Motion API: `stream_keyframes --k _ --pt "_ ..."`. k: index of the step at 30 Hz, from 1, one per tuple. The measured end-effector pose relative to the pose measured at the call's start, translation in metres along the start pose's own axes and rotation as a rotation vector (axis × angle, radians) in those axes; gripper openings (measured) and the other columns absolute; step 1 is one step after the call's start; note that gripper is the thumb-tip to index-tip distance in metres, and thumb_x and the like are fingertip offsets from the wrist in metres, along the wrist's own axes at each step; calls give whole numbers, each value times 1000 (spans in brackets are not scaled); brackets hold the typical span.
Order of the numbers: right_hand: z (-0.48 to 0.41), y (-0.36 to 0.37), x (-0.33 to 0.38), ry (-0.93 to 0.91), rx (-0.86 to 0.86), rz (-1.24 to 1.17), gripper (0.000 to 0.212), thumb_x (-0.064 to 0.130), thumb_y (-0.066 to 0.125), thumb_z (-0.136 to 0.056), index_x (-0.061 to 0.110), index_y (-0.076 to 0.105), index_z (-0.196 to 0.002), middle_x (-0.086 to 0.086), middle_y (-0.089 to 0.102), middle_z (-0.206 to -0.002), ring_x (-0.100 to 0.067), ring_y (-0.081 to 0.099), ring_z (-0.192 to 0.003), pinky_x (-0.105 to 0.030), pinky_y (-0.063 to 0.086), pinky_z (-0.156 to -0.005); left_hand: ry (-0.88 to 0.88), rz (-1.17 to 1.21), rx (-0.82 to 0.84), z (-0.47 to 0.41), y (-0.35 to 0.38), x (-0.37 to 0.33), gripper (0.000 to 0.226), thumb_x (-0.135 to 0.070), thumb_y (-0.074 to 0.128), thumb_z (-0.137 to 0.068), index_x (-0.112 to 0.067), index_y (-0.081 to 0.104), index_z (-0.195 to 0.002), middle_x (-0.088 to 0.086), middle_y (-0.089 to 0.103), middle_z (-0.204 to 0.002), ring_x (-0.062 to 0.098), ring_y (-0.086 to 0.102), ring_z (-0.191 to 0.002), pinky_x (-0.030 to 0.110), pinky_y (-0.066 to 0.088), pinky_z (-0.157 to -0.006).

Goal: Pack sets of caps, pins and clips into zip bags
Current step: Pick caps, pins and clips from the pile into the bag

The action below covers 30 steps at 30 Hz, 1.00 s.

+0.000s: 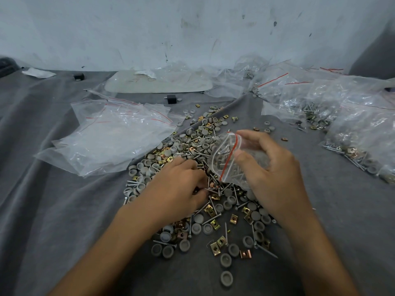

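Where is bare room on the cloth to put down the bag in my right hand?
Bare cloth lies near left, between the left arm and the stack of empty bags. Another patch lies near right, between the right arm and the filled bags. The middle is crowded with the heap of caps, pins and clips.

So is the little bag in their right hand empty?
No, the zip bag held in the right hand shows grey caps and metal pins through its clear plastic.
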State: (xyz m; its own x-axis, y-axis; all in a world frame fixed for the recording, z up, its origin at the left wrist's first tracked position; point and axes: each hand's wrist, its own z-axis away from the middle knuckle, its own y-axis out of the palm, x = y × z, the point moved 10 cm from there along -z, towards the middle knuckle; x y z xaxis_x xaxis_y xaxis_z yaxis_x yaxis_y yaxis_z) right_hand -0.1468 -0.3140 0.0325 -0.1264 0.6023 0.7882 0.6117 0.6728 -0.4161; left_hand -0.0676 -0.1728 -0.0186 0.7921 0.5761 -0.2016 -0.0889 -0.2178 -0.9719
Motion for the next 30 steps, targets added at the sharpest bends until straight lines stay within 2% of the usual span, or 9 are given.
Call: stream_keyframes --k 3,5,7,9,12,17,22,26,30 --pt "0 0 -1 1 4 -2 28 27 67 -95 35 69 -121 28 68 -107 12 60 -109 -19 49 -91 -13 38 -17 -1 -7 5 17 -46 53 -99 -34 61 -109 -16 44 -98 7 35 -98 24 25 -83" --pt "0 0 -1 1 4 -3 28 27 68 -95 35 69 -121 28 68 -107 12 60 -109 -21 50 -92 -23 82 -49 -1 -15 9 8 -45 53 -100 -38 58 -100 -18 48 -92 6 42 -94 26 30 -80" --pt "0 0 -1 -1 3 -3 28 27 67 -95 35 69 -122 27 68 -108 11 61 -109 -24 52 -93 -46 113 -74 -1 -21 15 11 -44 53 -101 -38 55 -92 -18 53 -89 7 49 -90 28 34 -76" --pt "0 1 -2 2 4 -6 28 28 67 -95 35 69 -122 27 68 -108 10 61 -109 -29 54 -93 -81 141 -87 -1 -23 22 14 -42 52 -101 -34 62 -94 -19 56 -87 5 52 -84 28 35 -70" --pt "0 1 -2 2 5 -11 28 33 65 -94 36 68 -121 28 68 -107 9 62 -109 -34 56 -92 -119 179 -117 -1 -27 29 13 -40 54 -101 -33 65 -100 -22 56 -82 -3 49 -74 18 33 -62" --pt "0 1 -1 2 5 -23 30 37 62 -90 38 68 -119 31 68 -107 11 61 -108 -22 53 -89 -169 246 -229 1 -41 37 10 -38 58 -99 -31 66 -98 -16 64 -90 3 56 -81 31 43 -69" --pt "0 1 -3 -2 12 -15 28 31 66 -94 35 69 -122 30 69 -107 10 62 -107 -17 50 -87 -195 323 -347 6 -55 43 7 -37 60 -98 -33 65 -94 -17 63 -83 -2 53 -71 24 35 -61" --pt "0 2 -2 -18 18 2 28 32 65 -94 36 68 -121 31 68 -108 12 61 -108 -2 44 -85 -136 364 -389 8 -60 30 8 -37 60 -98 -32 66 -97 -18 59 -80 -2 53 -75 21 36 -62" --pt "-1 3 -2 -19 20 7 28 31 66 -94 35 68 -122 29 68 -107 12 61 -108 -3 43 -85 -88 377 -373 6 -54 15 10 -39 60 -98 -32 67 -99 -22 59 -84 -5 54 -83 15 37 -65"
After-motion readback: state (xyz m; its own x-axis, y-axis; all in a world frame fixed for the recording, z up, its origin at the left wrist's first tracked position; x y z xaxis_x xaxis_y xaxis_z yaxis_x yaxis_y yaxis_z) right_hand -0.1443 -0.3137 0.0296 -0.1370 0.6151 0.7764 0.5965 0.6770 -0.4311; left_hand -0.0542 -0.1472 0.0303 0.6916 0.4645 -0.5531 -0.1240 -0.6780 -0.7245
